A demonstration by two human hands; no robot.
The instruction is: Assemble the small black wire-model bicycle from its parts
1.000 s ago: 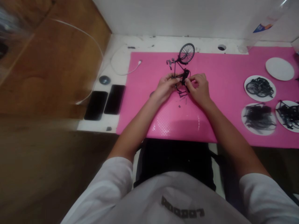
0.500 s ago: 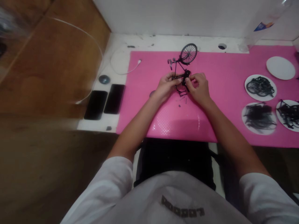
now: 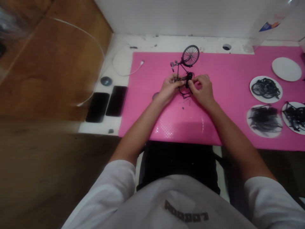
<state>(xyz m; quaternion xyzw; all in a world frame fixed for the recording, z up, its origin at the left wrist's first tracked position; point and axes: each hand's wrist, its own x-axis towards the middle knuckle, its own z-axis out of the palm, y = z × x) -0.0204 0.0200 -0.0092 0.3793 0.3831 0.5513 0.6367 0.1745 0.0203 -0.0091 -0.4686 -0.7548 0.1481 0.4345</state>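
A black model bicycle is held above the pink mat, its one fitted wheel pointing away from me. My left hand is closed around the frame from the left. From the right, my right hand pinches at the dark crank area with thumb and forefinger; whether a small part sits between these fingertips is hidden. Just below the bicycle, a few tiny dark pieces lie on the mat. A loose wheel shows partly behind my left wrist.
To the right stand white plates: one with wheels, one with thin dark parts, one with black frames, and a bare plate. At left lie two dark phones, a round dark disc and a white cable.
The bicycle has shifted and tilted slightly to the left, its wheel moving a little left and down. Both hands keep nearly the same place and grip.
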